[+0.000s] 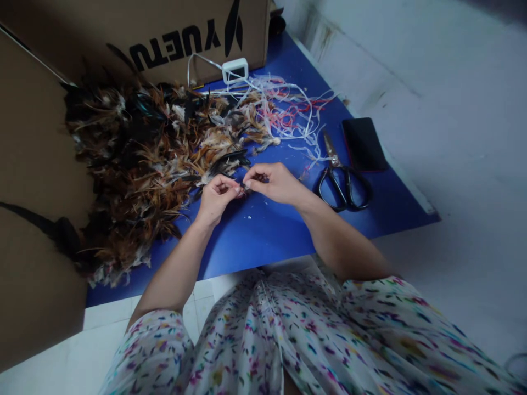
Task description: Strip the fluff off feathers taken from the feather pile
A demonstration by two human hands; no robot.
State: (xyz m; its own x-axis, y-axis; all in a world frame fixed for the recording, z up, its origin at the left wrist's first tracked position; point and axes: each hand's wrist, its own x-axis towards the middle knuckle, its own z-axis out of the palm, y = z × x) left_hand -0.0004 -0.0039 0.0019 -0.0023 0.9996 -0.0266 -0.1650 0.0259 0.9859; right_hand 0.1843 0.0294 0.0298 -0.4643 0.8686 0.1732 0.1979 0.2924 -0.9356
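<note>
My left hand [217,198] and my right hand [274,184] meet over the front part of the blue table, fingertips almost touching. Both are closed in a pinch on a small dark wisp [244,190] that looks like a feather; the fingers hide most of it. Just behind and to the left of them spreads a large heap of brown, black and whitish feathers [160,159]. One long black feather [228,158] lies close beyond my fingers. To the right of my right hand, black-handled scissors [345,184] rest on the table with their blades pointing away.
Tangled white and red plastic strings [288,107] lie at the back, beside a small white device [235,71]. A black phone [364,144] sits near the right edge of the table [255,241]. Cardboard boxes [173,27] stand behind and at left; a wall [453,99] is at right.
</note>
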